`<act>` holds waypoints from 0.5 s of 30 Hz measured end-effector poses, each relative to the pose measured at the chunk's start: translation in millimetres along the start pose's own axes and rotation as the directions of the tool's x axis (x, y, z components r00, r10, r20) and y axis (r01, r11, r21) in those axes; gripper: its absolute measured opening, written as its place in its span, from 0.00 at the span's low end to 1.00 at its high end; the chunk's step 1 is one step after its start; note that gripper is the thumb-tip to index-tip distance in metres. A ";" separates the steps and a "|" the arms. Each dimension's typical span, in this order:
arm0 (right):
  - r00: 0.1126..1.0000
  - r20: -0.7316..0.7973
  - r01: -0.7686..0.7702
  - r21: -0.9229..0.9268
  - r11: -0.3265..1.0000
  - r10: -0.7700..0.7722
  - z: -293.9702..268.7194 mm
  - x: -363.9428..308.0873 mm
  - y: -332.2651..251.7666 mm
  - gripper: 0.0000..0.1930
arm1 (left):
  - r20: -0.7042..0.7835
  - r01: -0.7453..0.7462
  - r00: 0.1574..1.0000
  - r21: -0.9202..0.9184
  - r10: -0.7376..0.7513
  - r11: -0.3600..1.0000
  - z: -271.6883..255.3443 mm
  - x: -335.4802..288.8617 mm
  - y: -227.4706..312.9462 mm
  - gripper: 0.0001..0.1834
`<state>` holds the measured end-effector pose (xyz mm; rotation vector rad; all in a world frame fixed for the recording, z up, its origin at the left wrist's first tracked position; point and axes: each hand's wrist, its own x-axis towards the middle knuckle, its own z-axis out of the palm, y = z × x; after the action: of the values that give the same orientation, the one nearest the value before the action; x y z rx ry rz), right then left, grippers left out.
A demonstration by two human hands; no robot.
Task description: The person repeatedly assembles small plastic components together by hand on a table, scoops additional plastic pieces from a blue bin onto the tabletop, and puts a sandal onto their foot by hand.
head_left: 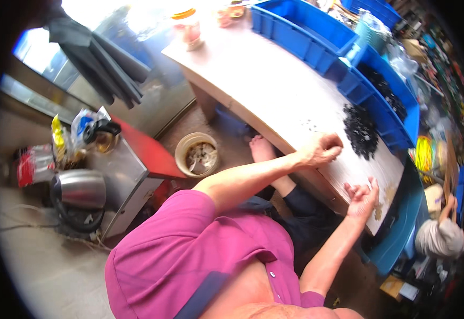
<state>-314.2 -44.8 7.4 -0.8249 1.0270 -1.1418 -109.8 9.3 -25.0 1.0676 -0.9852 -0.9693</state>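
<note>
Black pile of small pieces, heaped on the pale table toward its right end and close against the wall of a blue bin. A few dark bits lie apart from it, nearer the table's front edge. The left hand is beside the pile, over the front edge, its fingers curled inward to a narrow gap; whether a piece is pinched there cannot be told. The right hand is nearer the table's end, fingers loosely spread and half bent, with nothing visible in the grasp. Handling, as judged from this view: pieces so small probably call for a light fingertip pinch, drawn a few at a time from the near side of the heap, so that it does not slide; both hands are best held well in from the front edge, where stray bits could drop to the floor. A brownish patch beside the right hand may be better left unmixed with the black. Within the bin lie more black pieces; beyond it stands a second bin. Farther out: a jar at the table's far corner, a bucket of pale scraps, and a steel kettle
</note>
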 end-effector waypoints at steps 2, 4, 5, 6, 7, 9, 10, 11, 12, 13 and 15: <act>0.999 0.032 0.015 0.001 1.000 -0.015 -4.0 2.7 1.3 0.20 | -0.042 -0.058 0.997 0.066 0.061 0.996 1.1 -1.7 9.5 0.09; 0.999 0.040 0.031 -0.011 0.999 -0.031 -1.8 3.0 1.1 0.20 | -0.075 -0.134 0.987 0.124 0.144 0.983 0.3 -0.5 11.5 0.07; 0.999 0.045 0.021 0.001 1.000 -0.021 -1.6 4.3 1.6 0.21 | -0.137 -0.141 0.977 0.141 0.160 0.980 1.3 0.2 12.0 0.06; 0.998 0.047 0.029 0.009 1.000 -0.029 -2.9 6.3 1.0 0.20 | -0.137 -0.151 0.976 0.149 0.171 0.977 2.8 2.3 12.2 0.06; 0.998 0.048 0.036 0.017 0.999 -0.037 -4.3 7.6 1.1 0.20 | -0.136 -0.160 0.974 0.157 0.182 0.975 3.1 3.5 12.2 0.06; 0.998 0.058 0.035 0.022 0.999 -0.036 -7.3 10.1 0.9 0.20 | -0.116 -0.168 0.974 0.193 0.192 0.967 2.9 4.3 12.4 0.06; 0.997 0.068 0.045 0.027 0.999 -0.047 -7.6 10.6 1.4 0.20 | -0.091 -0.186 0.973 0.224 0.211 0.957 2.6 4.4 12.8 0.05; 0.997 0.069 0.037 0.030 0.999 -0.039 -7.1 10.3 2.2 0.20 | -0.094 -0.180 0.974 0.229 0.205 0.957 2.5 4.1 13.5 0.05; 0.997 0.065 0.046 0.032 0.998 -0.048 -6.9 9.5 1.3 0.20 | -0.093 -0.211 0.966 0.256 0.242 0.943 3.8 4.8 12.5 0.05; 0.996 0.062 0.057 0.034 0.998 -0.059 -6.3 8.5 0.3 0.20 | -0.092 -0.243 0.956 0.282 0.279 0.928 4.6 5.0 11.8 0.05; 0.997 0.056 0.054 0.036 0.998 -0.056 -3.7 6.9 -0.5 0.20 | -0.094 -0.234 0.959 0.280 0.269 0.931 4.2 4.2 11.2 0.05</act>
<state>-317.3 -51.7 5.1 -0.8581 0.9401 -1.1734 -111.1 6.6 -12.7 1.1769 -1.1340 -0.5594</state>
